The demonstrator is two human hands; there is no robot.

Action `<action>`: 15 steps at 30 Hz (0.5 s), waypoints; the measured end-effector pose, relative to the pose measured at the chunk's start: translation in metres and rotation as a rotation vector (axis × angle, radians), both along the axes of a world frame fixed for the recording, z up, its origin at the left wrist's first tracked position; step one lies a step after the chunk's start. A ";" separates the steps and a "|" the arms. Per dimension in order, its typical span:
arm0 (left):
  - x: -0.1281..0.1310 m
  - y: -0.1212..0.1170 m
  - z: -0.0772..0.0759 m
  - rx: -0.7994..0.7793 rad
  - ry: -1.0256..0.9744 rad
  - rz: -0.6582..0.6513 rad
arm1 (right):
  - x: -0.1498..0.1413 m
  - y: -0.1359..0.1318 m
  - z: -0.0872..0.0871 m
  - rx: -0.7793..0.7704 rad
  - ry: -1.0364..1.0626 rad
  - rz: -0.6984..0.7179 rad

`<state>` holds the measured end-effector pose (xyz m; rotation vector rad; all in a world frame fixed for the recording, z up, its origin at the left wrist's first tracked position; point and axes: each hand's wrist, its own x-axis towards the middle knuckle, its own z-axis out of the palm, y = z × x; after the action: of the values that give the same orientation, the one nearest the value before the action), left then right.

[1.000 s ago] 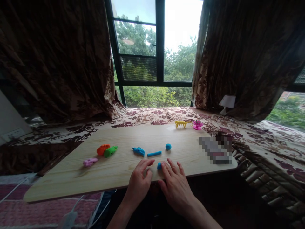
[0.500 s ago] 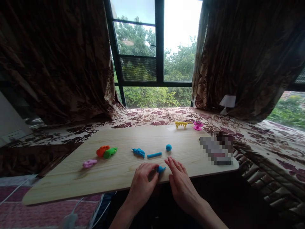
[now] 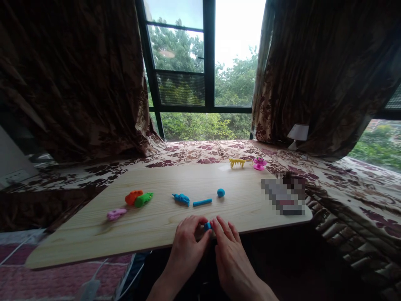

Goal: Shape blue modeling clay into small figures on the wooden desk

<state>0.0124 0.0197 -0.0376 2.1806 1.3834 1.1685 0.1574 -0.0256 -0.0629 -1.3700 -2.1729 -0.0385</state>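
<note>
A small blue lump of modelling clay (image 3: 207,226) sits at the table's near edge, partly covered by fingers. My left hand (image 3: 188,239) is closed on it between thumb and forefinger. The stretched fingers of my right hand (image 3: 228,242) touch the lump's right side. Just beyond my hands lie a blue clay stick (image 3: 202,202), a blue clay ball (image 3: 221,192) and a bumpy, pointed blue clay piece (image 3: 181,199).
To the left on the table (image 3: 156,221) lie orange (image 3: 133,197), green (image 3: 144,200) and pink (image 3: 116,214) clay pieces. A yellow clay figure (image 3: 237,163) and a pink stand-like object (image 3: 259,163) are at the back. A pixelated object (image 3: 283,198) lies right.
My right hand has moved left, bringing its fingers against the blue clay lump. The lump's pointed tip, visible before, is now covered. The view has shifted slightly.
</note>
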 end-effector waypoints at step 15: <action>-0.015 -0.008 -0.002 -0.071 -0.061 -0.027 | -0.006 0.000 0.000 0.001 0.010 -0.018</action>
<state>-0.0027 0.0116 -0.0393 2.0911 1.3447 1.1486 0.1511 -0.0254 -0.0632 -1.3860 -2.1526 -0.0392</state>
